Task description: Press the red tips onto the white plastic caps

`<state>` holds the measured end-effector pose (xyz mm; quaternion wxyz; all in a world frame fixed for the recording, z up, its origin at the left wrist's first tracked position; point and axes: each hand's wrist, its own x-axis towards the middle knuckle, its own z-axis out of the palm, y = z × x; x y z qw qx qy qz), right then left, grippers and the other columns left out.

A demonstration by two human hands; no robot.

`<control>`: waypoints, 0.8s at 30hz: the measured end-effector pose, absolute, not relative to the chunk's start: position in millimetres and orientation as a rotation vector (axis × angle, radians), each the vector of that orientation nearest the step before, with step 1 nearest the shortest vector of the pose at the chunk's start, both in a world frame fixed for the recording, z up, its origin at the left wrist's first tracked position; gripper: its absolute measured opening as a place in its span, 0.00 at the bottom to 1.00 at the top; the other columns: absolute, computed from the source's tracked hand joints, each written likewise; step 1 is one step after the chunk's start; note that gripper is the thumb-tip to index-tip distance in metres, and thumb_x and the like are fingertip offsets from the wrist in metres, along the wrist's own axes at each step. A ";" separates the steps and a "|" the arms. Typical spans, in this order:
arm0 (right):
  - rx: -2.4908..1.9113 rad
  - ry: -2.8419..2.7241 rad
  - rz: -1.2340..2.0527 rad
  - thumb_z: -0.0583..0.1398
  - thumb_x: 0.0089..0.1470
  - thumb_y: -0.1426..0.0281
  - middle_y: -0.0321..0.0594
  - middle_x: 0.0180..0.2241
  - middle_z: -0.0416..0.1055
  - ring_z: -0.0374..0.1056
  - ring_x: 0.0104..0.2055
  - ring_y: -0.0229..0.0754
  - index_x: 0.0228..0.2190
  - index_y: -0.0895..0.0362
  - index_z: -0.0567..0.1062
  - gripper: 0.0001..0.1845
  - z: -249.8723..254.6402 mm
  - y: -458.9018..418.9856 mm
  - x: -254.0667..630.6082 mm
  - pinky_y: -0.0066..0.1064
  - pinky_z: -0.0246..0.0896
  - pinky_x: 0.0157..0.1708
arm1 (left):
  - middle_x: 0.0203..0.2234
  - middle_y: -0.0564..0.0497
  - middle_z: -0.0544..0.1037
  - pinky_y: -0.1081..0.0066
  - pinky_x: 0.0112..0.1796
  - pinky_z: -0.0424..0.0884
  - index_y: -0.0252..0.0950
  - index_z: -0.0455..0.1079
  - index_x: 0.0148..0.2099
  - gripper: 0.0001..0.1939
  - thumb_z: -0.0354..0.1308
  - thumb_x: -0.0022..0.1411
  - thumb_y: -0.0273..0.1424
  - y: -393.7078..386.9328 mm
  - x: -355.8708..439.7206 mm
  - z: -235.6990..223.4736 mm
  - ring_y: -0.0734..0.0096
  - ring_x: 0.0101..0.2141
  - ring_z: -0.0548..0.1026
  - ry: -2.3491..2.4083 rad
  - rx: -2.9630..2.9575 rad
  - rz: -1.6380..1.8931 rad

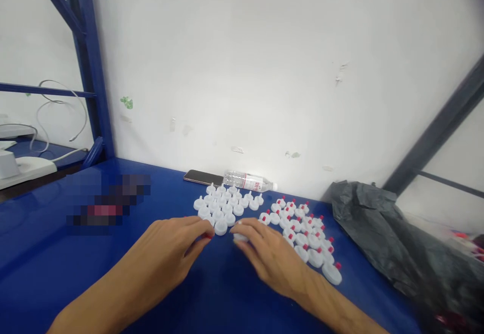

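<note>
My left hand (168, 248) is closed in a pinch on a small red tip cap (207, 236), mostly hidden by the fingers. Facing it across a short gap, my right hand (270, 256) grips a white plastic nozzle cap (240, 237) between thumb and fingers. Just beyond both hands stands a cluster of white nozzle caps (221, 226) with bare upright spouts. To the right of my right hand is a second group of white caps with red tips (315, 258), set in rough rows on the blue table (159, 303).
Against the wall lie a phone (203, 177) and a clear plastic bottle (247, 180) on its side. A dark plastic bag (374, 233) covers the right edge. Blue metal posts (91, 61) rise at the left, near a white cable (71, 155). A blurred patch sits at left.
</note>
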<state>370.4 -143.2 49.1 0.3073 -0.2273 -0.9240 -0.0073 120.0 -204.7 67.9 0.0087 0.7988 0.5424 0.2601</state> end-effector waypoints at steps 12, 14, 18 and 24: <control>-0.472 -2.406 0.283 0.62 0.61 0.71 0.36 0.47 0.79 0.78 0.48 0.44 0.54 0.48 0.67 0.21 34.3 -151.3 366.2 0.31 0.73 0.53 | 0.33 0.57 0.84 0.66 0.34 0.68 0.49 0.75 0.40 0.10 0.53 0.68 0.31 -199.3 140.4 48.5 0.65 0.34 0.81 1.515 2.377 0.839; -0.478 -2.403 0.300 0.62 0.61 0.71 0.36 0.48 0.79 0.77 0.49 0.43 0.55 0.47 0.67 0.21 33.4 -150.4 366.6 0.30 0.72 0.54 | 0.33 0.56 0.84 0.66 0.34 0.68 0.47 0.75 0.39 0.10 0.53 0.69 0.31 -197.8 139.9 45.1 0.64 0.33 0.80 1.534 2.411 0.827; -0.463 -2.371 0.277 0.60 0.63 0.71 0.38 0.50 0.79 0.76 0.52 0.44 0.55 0.48 0.67 0.20 34.5 -150.4 367.1 0.33 0.70 0.57 | 0.34 0.56 0.85 0.66 0.35 0.69 0.47 0.75 0.40 0.10 0.54 0.69 0.30 -196.3 137.1 48.9 0.64 0.34 0.81 1.584 2.424 0.781; -0.408 -2.343 0.297 0.57 0.66 0.74 0.40 0.52 0.78 0.75 0.54 0.43 0.54 0.48 0.68 0.17 42.3 -153.9 365.6 0.33 0.70 0.57 | 0.34 0.55 0.85 0.65 0.35 0.71 0.46 0.77 0.41 0.09 0.56 0.70 0.29 -189.9 134.2 51.1 0.59 0.35 0.83 1.732 2.478 0.518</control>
